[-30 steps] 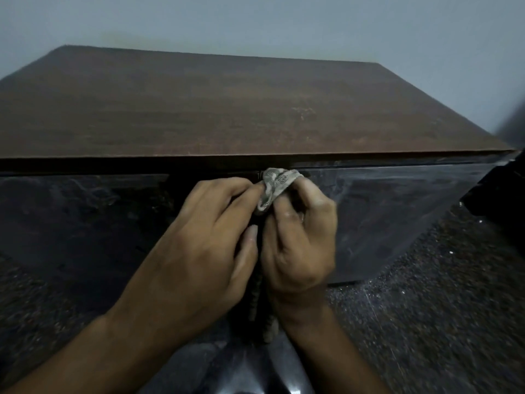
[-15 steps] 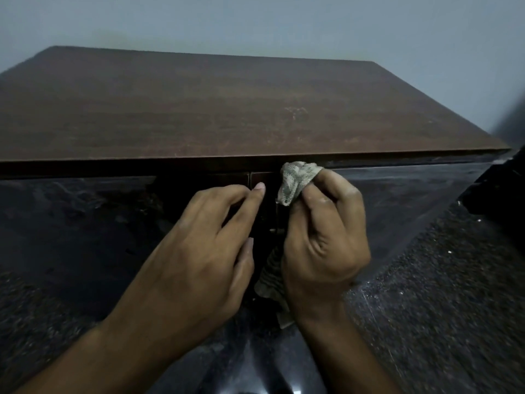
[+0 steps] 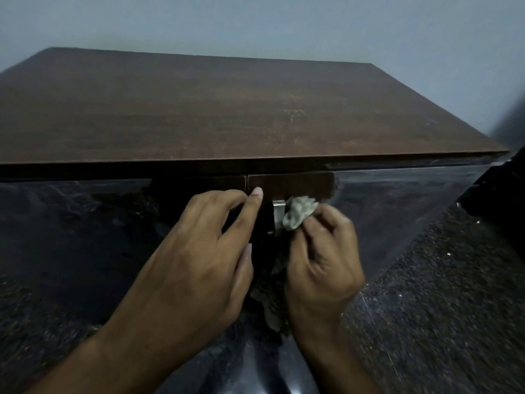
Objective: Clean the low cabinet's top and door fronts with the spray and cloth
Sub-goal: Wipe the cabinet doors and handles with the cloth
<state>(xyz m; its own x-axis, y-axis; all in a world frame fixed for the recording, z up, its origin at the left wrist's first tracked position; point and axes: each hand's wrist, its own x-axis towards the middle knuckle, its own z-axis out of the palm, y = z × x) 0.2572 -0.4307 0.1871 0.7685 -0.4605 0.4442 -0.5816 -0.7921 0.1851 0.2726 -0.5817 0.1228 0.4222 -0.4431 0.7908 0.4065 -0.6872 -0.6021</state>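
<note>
Cabinet (image 3: pixel 227 115), low, seen from above and in front: brown wood-grain top with pale scuffs toward its right half, standing against a plain grey-blue wall (image 3: pixel 284 21). Front edge of the top runs straight across the view; below it are two dark glossy door fronts, the left door (image 3: pixel 71 223) and the right door (image 3: pixel 397 200), meeting at a vertical seam near the middle. Both gloss panels carry smeared, cloudy marks.

Handle (image 3: pixel 277 217): a metal bar, upright, on the right door just beside the seam.

Cloth (image 3: pixel 299 213): pale, patterned, crumpled. Its bunched upper end lies against the right side of the handle, touching it; the rest trails down between the two wrists, with a loose tail showing lower at the door front.

Right hand (image 3: pixel 321 263): fingers curled round the cloth, grasping it and holding the bunched end to the handle. This hand is slightly blurred.

Left hand (image 3: pixel 199 260): released, holding nothing; fingers loosely bent, fingertips resting on the upper door front at the seam, forefinger reaching just across onto the right door. Just left of the handle, not touching it.

Floor (image 3: pixel 440 308): dark speckled stone, visible to the right of and below the cabinet. A dark object (image 3: pixel 500 194) stands at the far right edge, too dim to identify.
</note>
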